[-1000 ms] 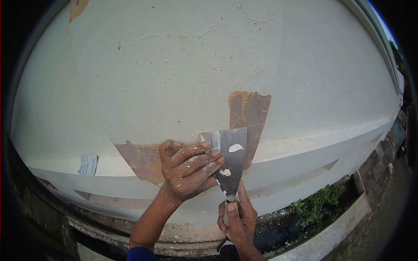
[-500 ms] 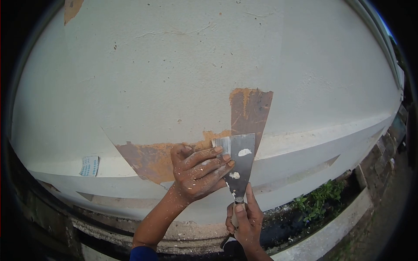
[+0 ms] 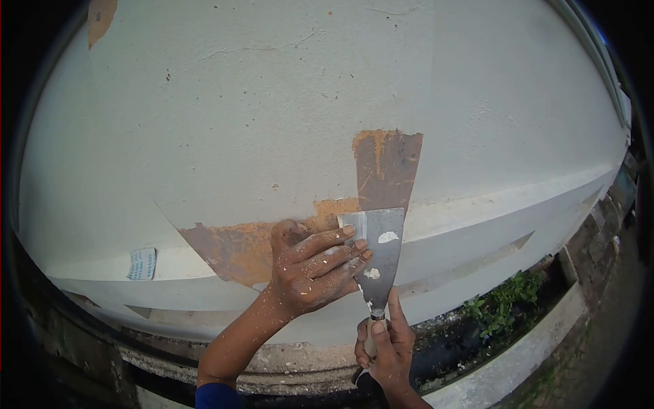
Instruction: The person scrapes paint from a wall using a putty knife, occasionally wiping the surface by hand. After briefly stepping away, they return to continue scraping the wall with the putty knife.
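Since a second ago your scraper (image 3: 379,255) has slid right along the wall (image 3: 272,102), and a fresh orange-brown strip of bare surface (image 3: 300,228) now shows where pale paint was before. Its metal blade lies flat against the wall, top edge touching the foot of the tall brown scraped patch (image 3: 385,167), with white flecks of paint stuck to it. Your left hand (image 3: 313,266) presses on the blade's left side, fingers (image 3: 334,236) spread and laid across the metal. Your right hand (image 3: 385,344) sits below, fingers wrapped tight around the handle, forefinger stretched up towards the blade. Left of your left hand a broader brown patch (image 3: 221,249) runs along the wall's raised band. Farther left a small printed label (image 3: 142,264) sticks to the wall. Low on the right, green weeds (image 3: 501,307) grow in a concrete gutter (image 3: 504,371)
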### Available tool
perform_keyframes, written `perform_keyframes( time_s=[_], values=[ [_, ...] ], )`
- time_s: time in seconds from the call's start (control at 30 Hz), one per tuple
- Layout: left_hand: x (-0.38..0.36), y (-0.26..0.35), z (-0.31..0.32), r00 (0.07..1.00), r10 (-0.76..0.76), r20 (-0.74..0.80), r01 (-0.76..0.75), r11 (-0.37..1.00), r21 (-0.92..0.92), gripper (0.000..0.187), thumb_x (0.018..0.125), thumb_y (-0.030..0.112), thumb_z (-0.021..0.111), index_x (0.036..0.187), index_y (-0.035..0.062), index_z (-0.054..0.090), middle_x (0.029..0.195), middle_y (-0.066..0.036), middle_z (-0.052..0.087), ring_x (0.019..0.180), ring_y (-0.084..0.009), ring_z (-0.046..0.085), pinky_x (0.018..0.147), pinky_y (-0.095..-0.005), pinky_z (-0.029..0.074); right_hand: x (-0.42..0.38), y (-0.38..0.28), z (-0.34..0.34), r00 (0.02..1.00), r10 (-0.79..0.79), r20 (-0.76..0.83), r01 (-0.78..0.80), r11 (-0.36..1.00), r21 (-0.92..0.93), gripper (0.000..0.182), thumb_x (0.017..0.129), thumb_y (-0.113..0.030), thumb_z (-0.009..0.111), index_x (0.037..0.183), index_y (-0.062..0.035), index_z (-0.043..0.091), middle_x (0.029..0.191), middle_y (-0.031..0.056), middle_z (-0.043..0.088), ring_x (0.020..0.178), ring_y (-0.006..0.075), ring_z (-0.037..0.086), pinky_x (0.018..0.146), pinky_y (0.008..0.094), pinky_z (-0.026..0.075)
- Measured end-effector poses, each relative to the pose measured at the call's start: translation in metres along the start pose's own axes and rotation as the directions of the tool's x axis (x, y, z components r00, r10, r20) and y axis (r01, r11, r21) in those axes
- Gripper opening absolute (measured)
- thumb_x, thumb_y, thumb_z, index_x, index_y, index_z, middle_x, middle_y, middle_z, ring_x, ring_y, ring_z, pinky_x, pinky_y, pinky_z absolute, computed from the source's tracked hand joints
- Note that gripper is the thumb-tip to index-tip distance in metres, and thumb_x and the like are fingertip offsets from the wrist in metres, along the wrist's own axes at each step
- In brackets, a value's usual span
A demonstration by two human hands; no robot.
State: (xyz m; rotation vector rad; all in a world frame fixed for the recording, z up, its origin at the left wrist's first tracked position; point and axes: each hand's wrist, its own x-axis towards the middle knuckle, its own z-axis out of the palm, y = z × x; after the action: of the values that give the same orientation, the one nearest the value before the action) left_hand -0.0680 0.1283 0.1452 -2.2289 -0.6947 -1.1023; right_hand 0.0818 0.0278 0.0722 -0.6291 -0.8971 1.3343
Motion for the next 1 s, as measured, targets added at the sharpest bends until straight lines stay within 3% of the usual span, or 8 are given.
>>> perform_keyframes(
  time_s=[0.1, 0.3, 0.43, 0.53, 0.63, 0.87, 1.0],
  values=[
    [0.019, -0.007, -0.008, 0.998, 0.064, -0.025, -0.061, 0.993, 0.1, 0.03, 0.064, 0.053, 0.073, 0.081, 0.0288, 0.072, 0.095, 0.014, 0.071, 0.095, -0.0073, 0.064, 0.084, -0.0411, 0.033, 0.009, -0.006, 0.002, 0.999, -0.037, 0.02, 0.037, 0.999, -0.013, 0.056, 0.099, -0.013, 0.044, 0.148, -0.0013, 0.018, 0.079, 0.0081, 0.056, 0.051, 0.0059, 0.045, 0.042, 0.0207, 0.039],
    [0.012, -0.01, -0.009, 0.987, 0.144, 0.073, -0.149, 0.987, 0.062, 0.028, 0.063, 0.046, 0.076, 0.084, 0.0274, 0.072, 0.095, 0.012, 0.071, 0.095, -0.0078, 0.064, 0.081, -0.0388, 0.035, 0.006, -0.002, -0.002, 0.999, -0.008, 0.031, 0.007, 1.0, 0.023, 0.056, 0.099, -0.012, 0.044, 0.148, -0.0019, 0.018, 0.079, 0.0083, 0.056, 0.05, 0.0057, 0.044, 0.042, 0.0205, 0.039],
    [0.034, -0.016, -0.02, 0.985, 0.163, 0.051, -0.167, 0.983, 0.078, 0.028, 0.066, 0.046, 0.074, 0.086, 0.0269, 0.072, 0.095, 0.012, 0.071, 0.095, -0.008, 0.064, 0.078, -0.0378, 0.036, 0.019, -0.012, 0.003, 0.995, -0.079, 0.067, 0.08, 0.997, 0.002, 0.056, 0.099, -0.013, 0.045, 0.148, -0.0018, 0.019, 0.078, 0.0081, 0.056, 0.05, 0.0057, 0.044, 0.042, 0.0205, 0.039],
    [0.016, -0.015, -0.014, 0.974, 0.198, 0.107, -0.204, 0.978, 0.05, 0.026, 0.068, 0.045, 0.073, 0.086, 0.0261, 0.072, 0.097, 0.011, 0.071, 0.095, -0.0086, 0.065, 0.077, -0.0383, 0.037, 0.001, 0.0, 0.001, 1.0, -0.005, 0.026, 0.004, 0.999, 0.042, 0.056, 0.099, -0.014, 0.045, 0.147, -0.002, 0.02, 0.078, 0.008, 0.056, 0.051, 0.0057, 0.045, 0.042, 0.0206, 0.039],
    [0.023, -0.019, -0.014, 0.973, 0.221, 0.066, -0.224, 0.974, 0.041, 0.024, 0.069, 0.044, 0.073, 0.085, 0.0257, 0.072, 0.096, 0.011, 0.071, 0.095, -0.0088, 0.065, 0.077, -0.0379, 0.037, 0.008, -0.003, -0.001, 0.998, -0.057, 0.023, 0.057, 0.998, -0.018, 0.056, 0.099, -0.014, 0.046, 0.147, -0.0014, 0.02, 0.078, 0.0081, 0.056, 0.051, 0.0056, 0.045, 0.042, 0.0207, 0.039],
    [0.021, -0.017, -0.012, 0.972, 0.216, 0.086, -0.221, 0.974, 0.053, 0.031, 0.064, 0.046, 0.075, 0.088, 0.0269, 0.073, 0.098, 0.011, 0.071, 0.097, -0.0083, 0.064, 0.078, -0.0382, 0.035, 0.007, -0.006, 0.0, 0.999, -0.03, 0.02, 0.03, 0.999, 0.015, 0.056, 0.099, -0.014, 0.046, 0.147, -0.0008, 0.019, 0.078, 0.0072, 0.055, 0.052, 0.0052, 0.045, 0.043, 0.0204, 0.039],
    [0.037, -0.018, -0.015, 0.985, 0.175, 0.004, -0.174, 0.978, 0.116, 0.029, 0.066, 0.047, 0.073, 0.087, 0.0265, 0.072, 0.098, 0.011, 0.071, 0.098, -0.0084, 0.063, 0.078, -0.0373, 0.035, 0.017, -0.014, 0.003, 0.998, -0.061, 0.031, 0.061, 0.998, -0.012, 0.057, 0.099, -0.013, 0.046, 0.147, -0.0014, 0.019, 0.079, 0.0075, 0.055, 0.053, 0.0052, 0.045, 0.043, 0.0202, 0.038]
  ],
)
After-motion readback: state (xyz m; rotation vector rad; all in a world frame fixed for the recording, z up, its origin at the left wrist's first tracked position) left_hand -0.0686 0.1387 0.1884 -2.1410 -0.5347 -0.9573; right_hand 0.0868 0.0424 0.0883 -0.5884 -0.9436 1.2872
